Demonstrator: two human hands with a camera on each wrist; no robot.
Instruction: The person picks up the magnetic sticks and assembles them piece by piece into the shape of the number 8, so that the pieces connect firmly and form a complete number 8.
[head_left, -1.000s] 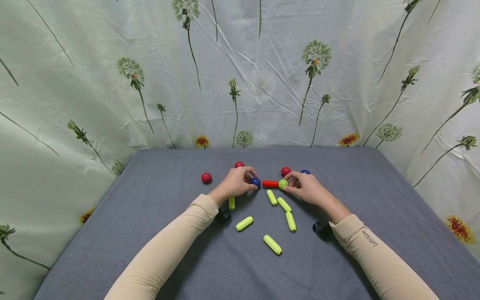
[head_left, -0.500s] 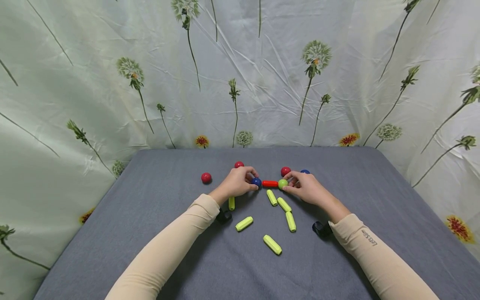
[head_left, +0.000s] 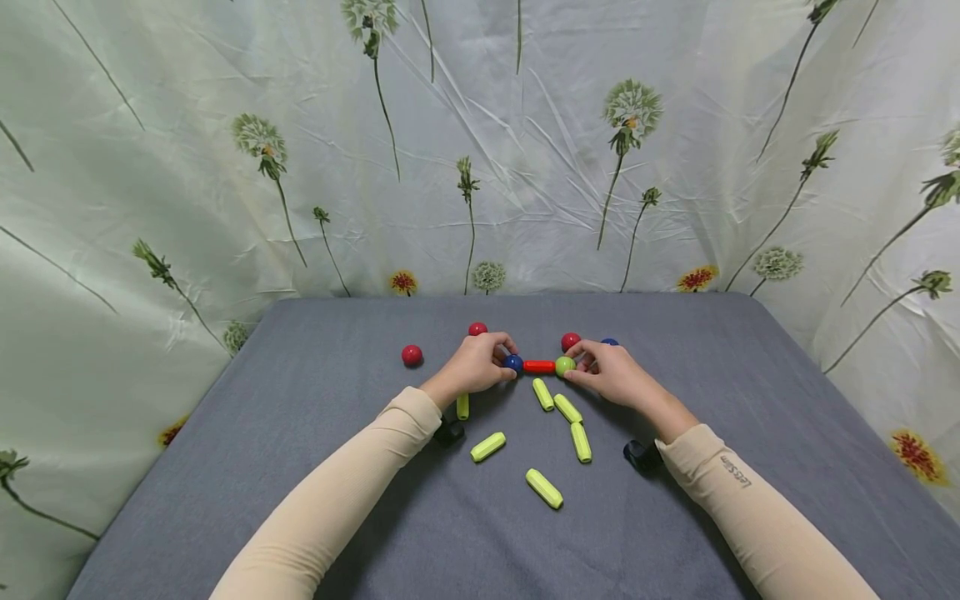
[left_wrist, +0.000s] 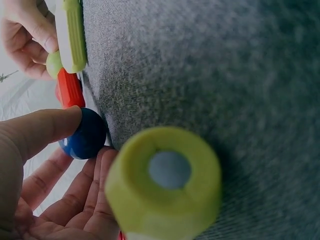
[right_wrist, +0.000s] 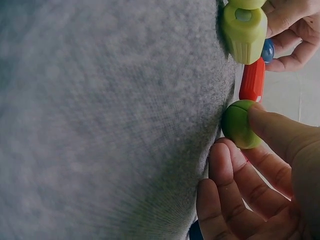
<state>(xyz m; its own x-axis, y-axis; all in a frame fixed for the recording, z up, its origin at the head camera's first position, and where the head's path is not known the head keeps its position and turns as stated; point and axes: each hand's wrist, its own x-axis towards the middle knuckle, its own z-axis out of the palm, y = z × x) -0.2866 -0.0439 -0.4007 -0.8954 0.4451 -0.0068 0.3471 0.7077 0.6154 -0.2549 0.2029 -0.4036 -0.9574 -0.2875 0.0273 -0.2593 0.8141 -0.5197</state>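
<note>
Two balls (head_left: 513, 363) (head_left: 565, 367) pinched; grey cloth (head_left: 360, 517) below, flower-print curtain (head_left: 540, 242) behind.

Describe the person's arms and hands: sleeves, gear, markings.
Left sleeve and right sleeve: beige, reaching the wrists; dark lettering on the right one, near the cuff. Left hand and right hand: gloveless. A black device sits under each wrist; no cables visible.

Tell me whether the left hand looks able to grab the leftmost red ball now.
Probably not as things stand: the left hand pinches a blue ball and would need to release it. Otherwise the way looks free, with the leftmost red ball uncovered.
</note>
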